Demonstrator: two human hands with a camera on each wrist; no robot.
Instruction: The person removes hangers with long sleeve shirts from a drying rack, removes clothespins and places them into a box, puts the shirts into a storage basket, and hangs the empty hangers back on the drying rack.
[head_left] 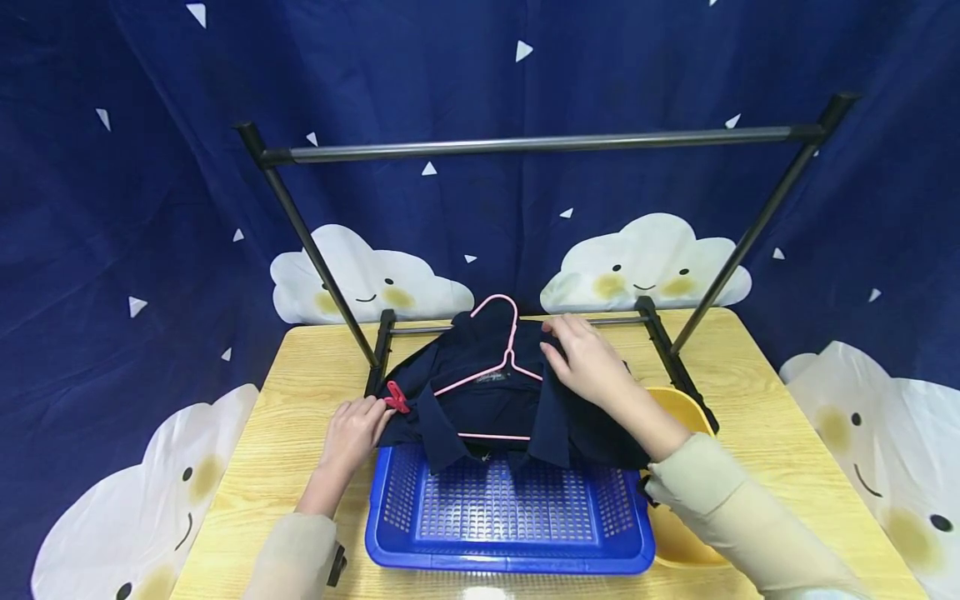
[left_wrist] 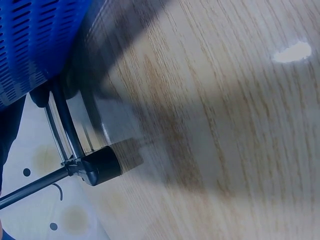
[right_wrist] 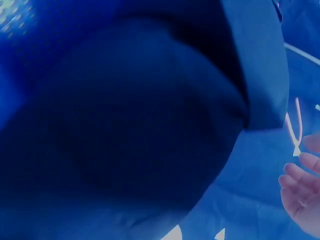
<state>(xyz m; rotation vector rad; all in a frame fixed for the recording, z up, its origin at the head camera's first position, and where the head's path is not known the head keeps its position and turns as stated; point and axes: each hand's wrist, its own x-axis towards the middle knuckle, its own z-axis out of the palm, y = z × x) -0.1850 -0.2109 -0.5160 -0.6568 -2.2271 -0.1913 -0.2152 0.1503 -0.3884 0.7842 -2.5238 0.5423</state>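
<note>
A dark navy collared shirt (head_left: pixel 592 425) lies across the top of the blue basket, its collar toward the basket's front. Inside it sits a pink hanger (head_left: pixel 512 357), with its hook sticking up from the neck opening. At the shirt's left edge my left hand (head_left: pixel 354 433) grips the cloth, fingertips against a red clothespin (head_left: pixel 396 397). How far the clothespin bites the cloth is hard to tell. My right hand (head_left: pixel 588 358) is over the shirt's right shoulder, fingers loosely bent; the right wrist view shows these fingers (right_wrist: pixel 300 182) holding nothing. The left wrist view does not show my left hand.
The blue basket (head_left: pixel 510 562) stands on the wooden table (head_left: pixel 300 375). A yellow basin (head_left: pixel 678 533) sits to its right, partly under my right forearm. Behind, a black rack stands with a horizontal metal rail (head_left: pixel 540 145). A blue curtain (head_left: pixel 420 67) hangs at the back.
</note>
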